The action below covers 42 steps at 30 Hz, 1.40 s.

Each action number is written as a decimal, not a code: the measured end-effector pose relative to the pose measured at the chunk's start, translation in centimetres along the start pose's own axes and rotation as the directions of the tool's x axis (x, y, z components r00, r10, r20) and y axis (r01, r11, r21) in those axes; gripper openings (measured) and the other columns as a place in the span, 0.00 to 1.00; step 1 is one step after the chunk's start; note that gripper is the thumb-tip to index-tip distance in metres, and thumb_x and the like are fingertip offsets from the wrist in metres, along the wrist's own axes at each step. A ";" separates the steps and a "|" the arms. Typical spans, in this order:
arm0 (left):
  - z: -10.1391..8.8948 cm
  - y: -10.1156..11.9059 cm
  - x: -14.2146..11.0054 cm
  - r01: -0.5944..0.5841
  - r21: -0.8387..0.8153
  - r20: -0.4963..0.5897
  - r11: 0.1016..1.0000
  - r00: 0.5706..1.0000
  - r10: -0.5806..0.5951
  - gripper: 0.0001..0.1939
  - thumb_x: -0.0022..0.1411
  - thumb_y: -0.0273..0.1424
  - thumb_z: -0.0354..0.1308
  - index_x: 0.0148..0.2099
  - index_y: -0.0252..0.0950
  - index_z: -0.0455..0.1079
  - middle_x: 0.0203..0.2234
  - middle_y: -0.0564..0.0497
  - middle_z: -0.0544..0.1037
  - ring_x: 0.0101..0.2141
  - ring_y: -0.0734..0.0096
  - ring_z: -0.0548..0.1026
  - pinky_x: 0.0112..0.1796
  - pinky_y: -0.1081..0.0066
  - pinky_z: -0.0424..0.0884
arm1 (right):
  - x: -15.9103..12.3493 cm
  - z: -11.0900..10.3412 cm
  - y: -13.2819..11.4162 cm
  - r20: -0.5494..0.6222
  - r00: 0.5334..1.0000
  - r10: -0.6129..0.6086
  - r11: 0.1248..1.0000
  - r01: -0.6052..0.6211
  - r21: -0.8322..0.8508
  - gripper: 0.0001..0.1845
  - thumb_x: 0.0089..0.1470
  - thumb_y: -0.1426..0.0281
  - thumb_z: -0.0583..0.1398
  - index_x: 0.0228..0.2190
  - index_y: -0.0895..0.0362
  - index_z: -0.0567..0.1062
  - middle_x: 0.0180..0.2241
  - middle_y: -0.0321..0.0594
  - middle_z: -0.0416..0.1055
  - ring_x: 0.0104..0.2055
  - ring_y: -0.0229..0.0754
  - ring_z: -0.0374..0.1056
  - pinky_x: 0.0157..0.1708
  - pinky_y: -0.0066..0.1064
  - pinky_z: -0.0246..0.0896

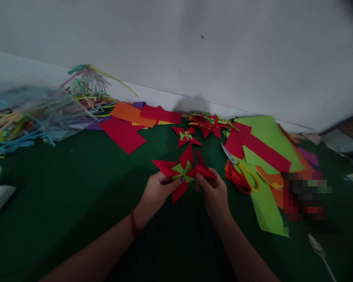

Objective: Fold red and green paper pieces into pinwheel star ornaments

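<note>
Holding ppr star, 1 tip twd wall: L hand, R hand.

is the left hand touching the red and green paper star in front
Touching. The head view shows the left hand at the near left side of the paper star, its thumb laid over the green centre.

Blocky pixels hide the dark item at right.

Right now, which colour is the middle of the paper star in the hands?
The paper star is light green in the middle; the head view shows this best.
</note>
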<state>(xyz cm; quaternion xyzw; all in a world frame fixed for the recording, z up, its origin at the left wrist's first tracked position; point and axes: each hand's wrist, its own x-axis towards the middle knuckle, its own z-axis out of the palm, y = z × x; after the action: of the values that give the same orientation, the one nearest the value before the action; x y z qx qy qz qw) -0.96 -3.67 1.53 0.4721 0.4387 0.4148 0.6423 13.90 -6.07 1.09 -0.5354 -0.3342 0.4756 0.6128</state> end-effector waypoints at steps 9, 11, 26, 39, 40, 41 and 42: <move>0.0 -0.2 0.0 0.018 0.002 0.027 1.000 0.999 -0.018 0.12 0.50 0.32 0.59 0.39 0.35 0.71 0.35 0.49 0.78 0.36 0.65 0.75 0.36 0.70 0.70 | 0.0 0.0 0.4 -0.018 1.000 -0.005 1.000 0.005 0.003 0.09 0.41 0.68 0.64 0.27 0.57 0.73 0.23 0.33 0.65 0.22 0.31 0.57 0.19 0.24 0.52; 0.1 -0.3 -0.1 0.017 -0.012 0.032 1.000 0.999 -0.016 0.12 0.50 0.31 0.60 0.39 0.35 0.71 0.35 0.49 0.78 0.36 0.66 0.75 0.36 0.70 0.70 | -0.1 0.1 0.6 -0.051 0.999 0.004 1.000 -0.002 0.028 0.07 0.41 0.67 0.64 0.25 0.58 0.72 0.20 0.31 0.63 0.21 0.31 0.55 0.19 0.24 0.51; 0.8 -0.5 -0.2 0.003 -0.148 -0.089 0.989 0.996 -0.017 0.15 0.49 0.31 0.61 0.40 0.33 0.69 0.38 0.46 0.76 0.39 0.64 0.73 0.41 0.67 0.68 | -0.7 1.4 1.8 -0.157 0.971 -0.181 0.970 0.149 -0.193 0.07 0.41 0.67 0.63 0.25 0.57 0.75 0.32 0.36 0.64 0.28 0.33 0.61 0.26 0.26 0.57; -0.7 0.0 0.5 -0.031 0.103 -0.367 0.994 0.928 0.067 0.14 0.46 0.36 0.62 0.35 0.33 0.71 0.32 0.47 0.77 0.31 0.65 0.74 0.30 0.71 0.69 | -0.2 0.1 1.2 0.024 0.989 -0.145 0.916 0.143 -0.374 0.18 0.44 0.63 0.61 0.40 0.52 0.73 0.42 0.40 0.63 0.31 0.37 0.65 0.26 0.28 0.63; -1.0 0.1 0.6 -0.046 0.205 -0.394 0.978 0.910 0.126 0.14 0.46 0.36 0.62 0.34 0.33 0.71 0.30 0.47 0.77 0.30 0.65 0.74 0.29 0.71 0.69 | 0.2 -0.4 0.9 0.032 0.992 -0.119 0.910 0.122 -0.396 0.20 0.46 0.63 0.59 0.44 0.51 0.70 0.42 0.41 0.64 0.32 0.37 0.65 0.27 0.29 0.63; -1.3 0.3 0.7 -0.061 0.292 -0.397 0.954 0.900 0.179 0.13 0.46 0.37 0.61 0.33 0.33 0.71 0.29 0.48 0.77 0.29 0.65 0.74 0.28 0.71 0.68 | 0.5 -1.0 0.5 -0.004 0.992 -0.126 0.903 0.113 -0.415 0.20 0.49 0.63 0.57 0.45 0.51 0.68 0.41 0.42 0.65 0.33 0.38 0.65 0.27 0.30 0.63; -1.6 0.4 0.7 -0.076 0.354 -0.381 0.932 0.899 0.218 0.12 0.46 0.37 0.61 0.32 0.34 0.71 0.28 0.48 0.77 0.29 0.65 0.74 0.27 0.71 0.68 | 0.8 -1.6 0.0 -0.066 0.981 -0.184 0.881 0.135 -0.453 0.19 0.50 0.63 0.56 0.45 0.52 0.68 0.40 0.42 0.66 0.33 0.39 0.65 0.28 0.32 0.64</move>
<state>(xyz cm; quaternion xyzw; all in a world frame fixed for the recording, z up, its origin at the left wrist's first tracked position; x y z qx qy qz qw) -2.31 -2.54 1.54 0.5067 0.5903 0.4739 0.4125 15.58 -5.89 0.68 -0.6569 -0.4438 0.3050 0.5277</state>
